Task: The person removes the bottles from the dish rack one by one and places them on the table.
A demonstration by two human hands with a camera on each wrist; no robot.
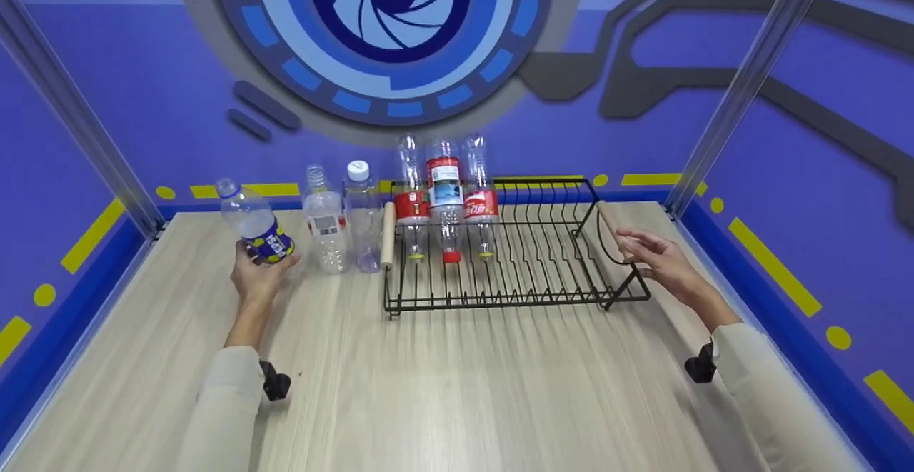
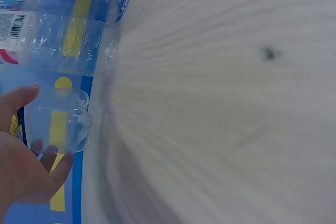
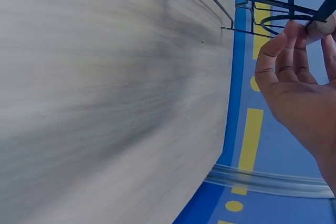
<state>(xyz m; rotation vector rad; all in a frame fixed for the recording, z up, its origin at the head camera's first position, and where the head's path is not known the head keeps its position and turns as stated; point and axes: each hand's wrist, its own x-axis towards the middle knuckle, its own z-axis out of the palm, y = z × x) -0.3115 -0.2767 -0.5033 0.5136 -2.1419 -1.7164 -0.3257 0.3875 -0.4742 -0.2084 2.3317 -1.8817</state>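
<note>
On the left, my left hand (image 1: pixel 258 278) grips a clear plastic Pepsi bottle (image 1: pixel 268 233) around its lower part, tilted slightly with its cap up and to the left. The left wrist view shows the bottle's clear base (image 2: pixel 73 124) between thumb and fingers, above the table. Across from it, my right hand (image 1: pixel 664 265) holds the right wooden handle (image 1: pixel 613 229) of a black wire dish rack (image 1: pixel 514 306). Fingertips and thumb close about the handle's end (image 3: pixel 321 29) in the right wrist view. Three clear bottles with red labels, one a middle bottle (image 1: pixel 446 186), stand cap-down in the rack's left slots.
Between the Pepsi bottle and the rack stand an uncapped clear bottle (image 1: pixel 327 233) and a clear bottle with a white cap (image 1: pixel 364 222). All rest on a pale wooden table (image 1: pixel 457 386). Blue-purple panels (image 1: pixel 614 143) wall the back and both sides.
</note>
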